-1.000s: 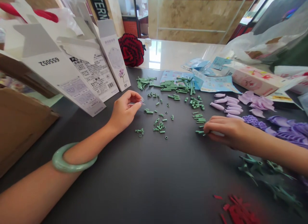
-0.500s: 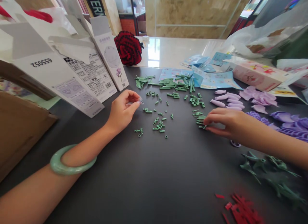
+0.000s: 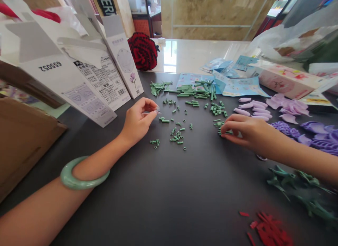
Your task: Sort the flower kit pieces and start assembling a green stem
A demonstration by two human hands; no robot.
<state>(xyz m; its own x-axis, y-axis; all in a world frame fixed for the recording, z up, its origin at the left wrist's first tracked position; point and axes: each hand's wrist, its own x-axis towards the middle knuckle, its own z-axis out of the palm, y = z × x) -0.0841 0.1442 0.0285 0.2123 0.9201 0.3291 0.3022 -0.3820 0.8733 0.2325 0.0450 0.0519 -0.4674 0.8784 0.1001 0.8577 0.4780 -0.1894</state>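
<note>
Green rod pieces (image 3: 219,124) sit pinched in the fingertips of the right hand (image 3: 245,134); the left hand (image 3: 137,120), well apart, presses thumb to finger, contents unclear.

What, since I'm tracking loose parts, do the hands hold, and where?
Left hand pinches a tiny pale piece at its fingertips; which part cannot be told. Right hand seems to pinch a short green rod near one end.

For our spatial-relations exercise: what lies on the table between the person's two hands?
Head view: small green pieces lie scattered between the left hand and the right hand.
</note>
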